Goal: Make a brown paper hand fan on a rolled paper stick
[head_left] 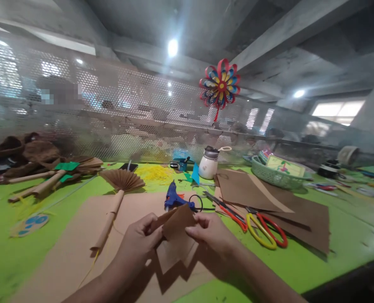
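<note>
1. Left hand (141, 240) and right hand (213, 235): both pinch the folded brown paper (178, 227), one at each side, above the worktop (354, 235).
2. Blue glue gun (174, 198): lies just beyond the paper.
3. White jar (208, 164): stands near the perforated screen (136, 101).

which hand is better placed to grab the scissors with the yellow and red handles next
Probably the right hand: the scissors lie on its side. The left hand is farther away, across the folded brown paper. Both hands pinch that paper, so the right would likely have to let go first.
</note>
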`<state>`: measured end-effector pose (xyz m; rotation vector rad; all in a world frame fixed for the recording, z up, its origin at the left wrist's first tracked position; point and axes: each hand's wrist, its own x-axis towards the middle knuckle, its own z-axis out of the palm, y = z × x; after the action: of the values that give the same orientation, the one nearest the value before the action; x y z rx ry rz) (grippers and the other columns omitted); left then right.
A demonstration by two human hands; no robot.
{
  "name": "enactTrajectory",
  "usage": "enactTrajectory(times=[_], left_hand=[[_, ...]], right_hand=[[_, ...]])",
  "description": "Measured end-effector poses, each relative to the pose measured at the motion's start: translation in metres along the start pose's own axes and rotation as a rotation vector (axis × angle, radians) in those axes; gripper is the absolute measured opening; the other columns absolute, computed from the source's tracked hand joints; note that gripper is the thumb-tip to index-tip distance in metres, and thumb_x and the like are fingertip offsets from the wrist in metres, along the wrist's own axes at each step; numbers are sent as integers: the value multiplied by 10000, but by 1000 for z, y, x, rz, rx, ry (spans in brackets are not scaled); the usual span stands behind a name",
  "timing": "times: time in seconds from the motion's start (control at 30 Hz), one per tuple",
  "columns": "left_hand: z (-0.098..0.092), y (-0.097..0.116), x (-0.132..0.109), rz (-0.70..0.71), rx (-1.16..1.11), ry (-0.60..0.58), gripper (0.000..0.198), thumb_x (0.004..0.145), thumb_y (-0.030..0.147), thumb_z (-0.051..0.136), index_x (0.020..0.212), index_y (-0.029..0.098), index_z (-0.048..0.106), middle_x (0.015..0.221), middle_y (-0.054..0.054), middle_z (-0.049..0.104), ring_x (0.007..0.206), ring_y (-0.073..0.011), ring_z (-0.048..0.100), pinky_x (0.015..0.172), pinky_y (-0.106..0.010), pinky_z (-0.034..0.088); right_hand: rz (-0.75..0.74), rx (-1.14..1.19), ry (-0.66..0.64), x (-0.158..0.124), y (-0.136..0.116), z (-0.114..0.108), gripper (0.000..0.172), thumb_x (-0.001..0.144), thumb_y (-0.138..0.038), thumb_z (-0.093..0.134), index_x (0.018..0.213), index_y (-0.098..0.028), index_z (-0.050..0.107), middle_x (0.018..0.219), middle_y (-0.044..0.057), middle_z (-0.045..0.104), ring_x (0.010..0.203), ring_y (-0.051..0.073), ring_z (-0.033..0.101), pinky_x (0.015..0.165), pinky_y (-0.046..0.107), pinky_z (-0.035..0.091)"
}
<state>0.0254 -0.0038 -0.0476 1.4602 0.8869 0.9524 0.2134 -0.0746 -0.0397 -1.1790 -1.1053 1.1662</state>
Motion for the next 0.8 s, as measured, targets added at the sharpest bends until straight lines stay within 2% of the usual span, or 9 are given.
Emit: enactTrajectory(times=[0.1, 0.27, 0.33, 0.4, 0.5, 0.6, 0.7, 0.8], left_hand=[[-2, 0, 2, 43, 65, -25, 324, 666, 415, 678, 550, 179, 488, 511, 41, 480, 499, -119, 450, 474, -212, 337], [-2, 0, 4, 37, 55, -105, 305, 721, 469, 654, 653, 179, 587, 610, 2, 580, 602, -162, 532, 544, -232, 405], [-2, -1, 3, 19, 29, -100, 307, 727, 477, 649, 661, 183, 594, 607, 6, 574, 591, -160, 521, 536, -234, 401], [-1, -2, 3, 15, 7, -94, 319, 731, 487, 641, 658, 181, 592, 598, 7, 564, 580, -157, 512, 524, -234, 392], [1, -5, 2, 17, 36, -110, 321, 723, 475, 648, 640, 173, 583, 572, 7, 553, 561, -152, 499, 510, -232, 372], [4, -7, -1, 32, 85, -154, 315, 735, 452, 632, 625, 164, 572, 565, 1, 553, 562, -154, 498, 517, -236, 359], [6, -8, -6, 48, 116, -176, 295, 772, 425, 584, 638, 163, 570, 576, -2, 552, 564, -154, 496, 515, -237, 346], [4, -9, -10, 104, 195, -206, 287, 801, 403, 556, 639, 167, 571, 576, 1, 545, 564, -148, 485, 510, -234, 324]], right_hand=[[-11, -6, 58, -1, 4, -1, 330, 592, -385, 807, 739, -122, 672, 672, 26, 646, 589, 132, 569, 593, 267, 438], [-56, -50, 217, 4, 4, -8, 328, 626, -421, 770, 702, -131, 637, 589, -15, 596, 527, 108, 512, 512, 233, 409], [-72, -80, 295, 11, -2, -24, 320, 690, -424, 728, 776, -130, 637, 601, -20, 590, 524, 109, 516, 494, 230, 416], [-79, -126, 392, 23, -12, -49, 290, 775, -393, 673, 901, -136, 626, 690, -13, 611, 585, 124, 560, 525, 240, 456], [-32, -233, 546, 52, -27, -97, 244, 897, -320, 565, 1064, -143, 584, 985, 46, 626, 788, 159, 621, 675, 324, 529], [48, -347, 667, 85, -33, -135, 307, 905, -305, 557, 1176, -159, 544, 1167, 82, 577, 962, 212, 604, 796, 410, 519], [112, -453, 723, 114, -29, -151, 314, 904, -302, 559, 1184, -162, 541, 1184, 85, 570, 978, 218, 599, 807, 418, 515], [131, -543, 727, 136, -23, -149, 316, 902, -301, 562, 1185, -161, 540, 1182, 85, 571, 975, 216, 600, 803, 416, 517]])
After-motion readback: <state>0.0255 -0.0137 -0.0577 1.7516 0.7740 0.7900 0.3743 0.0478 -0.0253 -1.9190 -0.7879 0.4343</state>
